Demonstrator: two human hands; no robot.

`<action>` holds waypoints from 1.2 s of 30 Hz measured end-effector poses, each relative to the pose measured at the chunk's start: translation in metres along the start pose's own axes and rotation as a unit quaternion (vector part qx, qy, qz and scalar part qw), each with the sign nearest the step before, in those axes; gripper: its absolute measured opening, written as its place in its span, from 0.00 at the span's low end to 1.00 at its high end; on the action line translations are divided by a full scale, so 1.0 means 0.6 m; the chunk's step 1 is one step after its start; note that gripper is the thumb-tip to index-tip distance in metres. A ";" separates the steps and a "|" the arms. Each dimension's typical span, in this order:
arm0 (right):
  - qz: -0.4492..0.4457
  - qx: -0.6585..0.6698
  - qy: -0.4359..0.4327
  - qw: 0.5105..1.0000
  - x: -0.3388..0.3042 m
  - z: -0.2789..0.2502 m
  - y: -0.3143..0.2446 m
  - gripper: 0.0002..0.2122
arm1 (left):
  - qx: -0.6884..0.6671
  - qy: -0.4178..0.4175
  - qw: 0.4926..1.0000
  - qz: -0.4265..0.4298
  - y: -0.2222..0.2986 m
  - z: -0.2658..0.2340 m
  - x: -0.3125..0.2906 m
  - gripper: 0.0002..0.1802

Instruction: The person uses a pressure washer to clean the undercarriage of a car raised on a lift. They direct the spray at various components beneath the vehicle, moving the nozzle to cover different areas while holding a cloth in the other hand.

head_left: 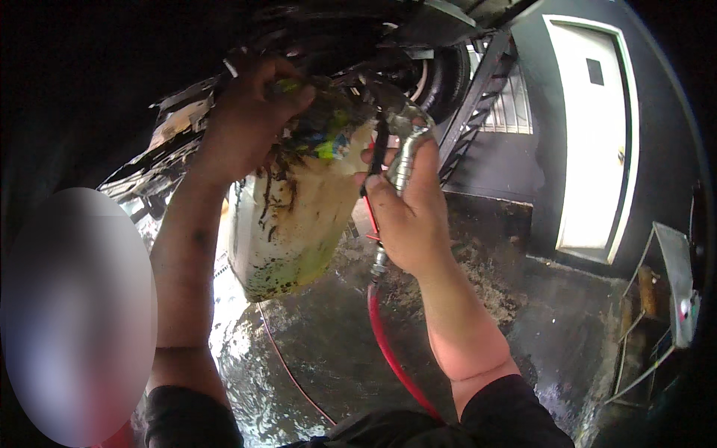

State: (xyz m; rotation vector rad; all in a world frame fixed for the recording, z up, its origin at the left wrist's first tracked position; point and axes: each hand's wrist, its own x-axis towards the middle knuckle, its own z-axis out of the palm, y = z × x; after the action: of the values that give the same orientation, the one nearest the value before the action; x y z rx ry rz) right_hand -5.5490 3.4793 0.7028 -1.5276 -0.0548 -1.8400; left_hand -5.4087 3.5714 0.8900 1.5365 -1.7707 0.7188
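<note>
Jug (pixel 299 224), pale and stained, is under a vehicle (pixel 336 46), with the left hand (pixel 258 119) at its top; that hand's hold cannot be told. Beside it, the right hand (pixel 413 209) wraps a silver tool (pixel 405 163) above a red hose (pixel 385 340).

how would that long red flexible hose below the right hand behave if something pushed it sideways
The long red flexible hose would likely bend rather than stay stiff, since it hangs in a smooth curve. It would probably swing rather than roll away, as its upper end joins the silver metal coupling below the right hand.
</note>
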 end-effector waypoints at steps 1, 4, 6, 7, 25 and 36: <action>0.016 -0.025 0.012 0.999 0.000 0.002 0.001 0.30 | 0.001 0.002 1.000 0.009 0.000 0.006 0.004 0.23; 0.044 -0.067 0.014 0.997 0.002 0.013 0.003 0.33 | 0.004 0.002 0.999 0.038 -0.013 0.011 0.016 0.23; 0.018 -0.070 0.033 0.997 0.001 0.021 0.010 0.37 | -0.009 -0.009 0.998 0.064 -0.027 0.016 0.031 0.24; 0.004 -0.073 0.043 0.996 0.001 0.023 0.014 0.38 | -0.010 -0.012 0.999 0.049 -0.023 0.021 0.035 0.24; -0.022 -0.245 0.061 0.967 0.060 0.102 0.002 0.41 | -0.035 0.037 0.986 0.160 -0.200 0.043 0.095 0.23; -0.047 -0.247 0.029 0.967 0.046 0.150 0.065 0.34 | -0.071 0.080 0.992 0.074 -0.189 0.026 -0.004 0.22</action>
State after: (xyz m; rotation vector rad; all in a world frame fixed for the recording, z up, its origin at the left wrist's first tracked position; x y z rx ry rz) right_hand -5.4535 3.4791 0.7372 -1.8237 0.3951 -2.0757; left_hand -5.2984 3.5432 0.8759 1.2295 -1.7865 0.7497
